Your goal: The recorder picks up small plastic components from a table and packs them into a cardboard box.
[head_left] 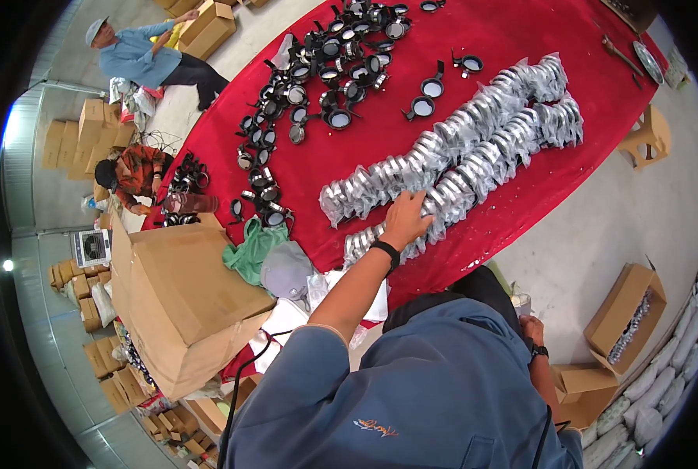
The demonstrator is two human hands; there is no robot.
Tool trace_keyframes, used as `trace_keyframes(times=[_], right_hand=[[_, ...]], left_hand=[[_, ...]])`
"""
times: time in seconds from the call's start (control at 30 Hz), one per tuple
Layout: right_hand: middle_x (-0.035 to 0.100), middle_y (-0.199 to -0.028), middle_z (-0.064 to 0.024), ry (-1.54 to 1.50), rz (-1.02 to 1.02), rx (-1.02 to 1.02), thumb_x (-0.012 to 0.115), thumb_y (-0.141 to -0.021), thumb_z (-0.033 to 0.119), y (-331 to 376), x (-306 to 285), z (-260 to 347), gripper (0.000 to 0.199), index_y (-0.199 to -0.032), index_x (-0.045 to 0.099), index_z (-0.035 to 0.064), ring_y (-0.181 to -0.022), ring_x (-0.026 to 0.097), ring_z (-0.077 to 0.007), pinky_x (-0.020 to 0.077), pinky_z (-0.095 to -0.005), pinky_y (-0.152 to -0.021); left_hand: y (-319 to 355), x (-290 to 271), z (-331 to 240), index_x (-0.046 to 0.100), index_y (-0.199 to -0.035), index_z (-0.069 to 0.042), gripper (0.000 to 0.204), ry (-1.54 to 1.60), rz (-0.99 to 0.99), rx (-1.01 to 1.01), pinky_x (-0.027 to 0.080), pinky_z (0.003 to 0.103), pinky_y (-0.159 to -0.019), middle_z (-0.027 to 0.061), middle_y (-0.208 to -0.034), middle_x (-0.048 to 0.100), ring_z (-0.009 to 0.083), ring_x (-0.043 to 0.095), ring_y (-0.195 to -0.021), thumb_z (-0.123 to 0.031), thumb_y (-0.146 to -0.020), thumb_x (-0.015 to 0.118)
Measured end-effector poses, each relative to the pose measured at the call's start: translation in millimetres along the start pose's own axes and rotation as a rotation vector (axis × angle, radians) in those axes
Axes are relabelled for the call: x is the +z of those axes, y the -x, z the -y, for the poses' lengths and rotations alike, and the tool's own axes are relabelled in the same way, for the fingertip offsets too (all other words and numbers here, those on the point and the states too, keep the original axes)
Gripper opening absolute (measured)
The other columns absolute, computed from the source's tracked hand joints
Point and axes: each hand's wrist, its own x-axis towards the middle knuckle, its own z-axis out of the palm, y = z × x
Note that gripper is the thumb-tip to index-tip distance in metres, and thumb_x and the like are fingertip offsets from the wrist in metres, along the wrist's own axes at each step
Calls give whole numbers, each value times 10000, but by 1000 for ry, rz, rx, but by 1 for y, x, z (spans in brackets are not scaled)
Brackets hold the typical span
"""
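Observation:
My left hand [407, 221] reaches over the red-covered table [513, 223]. Its fingers are bent over the nearer row of plastic-wrapped round metal pieces [481, 166], closed at a gap in that row. A second wrapped row [435, 144] lies alongside, a little farther off. Down by my right side is my right hand [531, 330], off the table and beside my leg. Its fingers are partly hidden, so whether it holds anything does not show. A small pale box [521, 302] is just beyond it.
Loose black-rimmed round pieces [337, 119] cover the table's far left. A large carton [189, 281], a green cloth [249, 252] and a grey cap [286, 270] are at left. Two people [142, 59] are beyond the table. An open carton [626, 313] and a stool [649, 139] stand right.

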Motion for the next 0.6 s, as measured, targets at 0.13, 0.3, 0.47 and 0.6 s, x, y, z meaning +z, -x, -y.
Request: trace_keyframes(times=[0.13,0.3,0.47,0.6], right_hand=[[762,-832,-70,-84,26,13,708,-967,252,-8,-2,-5,292,-1044,796,-15,-666,661,-157,534,-345,-605],[781,-913,-233,500,36,-523,685,-929,172,-40,1,64,217,-1005,765,-15,-860,767,-412,600,-492,-771],[715,-1183,-228,536,248,-1144,754,-836,0,-11,114,278,389,-1220,695,-5,-1152,684,-478,574,-538,-945],[680,-1301,-202,643,270,-1462,734,-863,-30,-1,205,371,586,-1433,614,42,-1238,664,-444,590,-522,-982]], left_hand=[[0,-2,-1,675,-1411,-61,665,6,59,-55,548,526,-1076,246,-1320,645,458,646,-1269,-352,-853,892],[19,4,13,679,-1380,-63,633,32,-11,-11,559,530,-1056,233,-1337,629,456,656,-1244,-326,-842,885],[27,5,14,694,-1376,-77,616,97,-50,-34,555,526,-1080,217,-1409,615,454,646,-1277,-318,-842,882],[28,-5,12,661,-1427,-71,683,150,-11,-61,544,524,-1109,218,-1451,608,446,627,-1330,-297,-829,903]])
